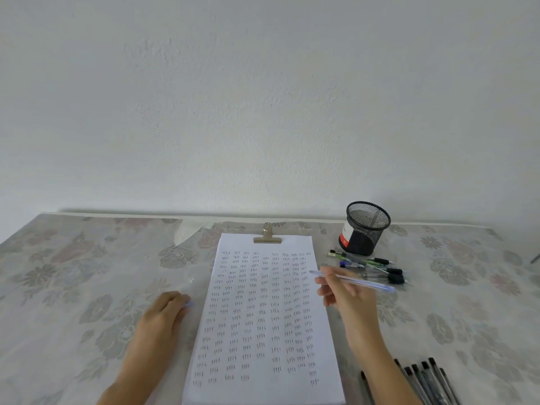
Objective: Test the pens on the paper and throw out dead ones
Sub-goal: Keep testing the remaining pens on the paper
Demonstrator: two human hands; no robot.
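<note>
A white sheet of paper (pixel 263 317) under a metal clip (pixel 267 235) lies on the table, covered with rows of small handwritten test marks. My right hand (pixel 343 293) pinches a clear blue pen (pixel 353 280) over the paper's right edge, its tip pointing left above the sheet. My left hand (pixel 163 314) rests on the tablecloth just left of the paper, fingers curled, holding a small blue pen cap (pixel 189 303). Several pens (pixel 371 267) lie in a loose pile right of the paper. Several dark pens (pixel 423 381) lie at the lower right.
A black mesh pen cup (pixel 365 229) with a red and white label stands behind the loose pens. The table wears a floral cloth (pixel 87 273) and meets a white wall at the back.
</note>
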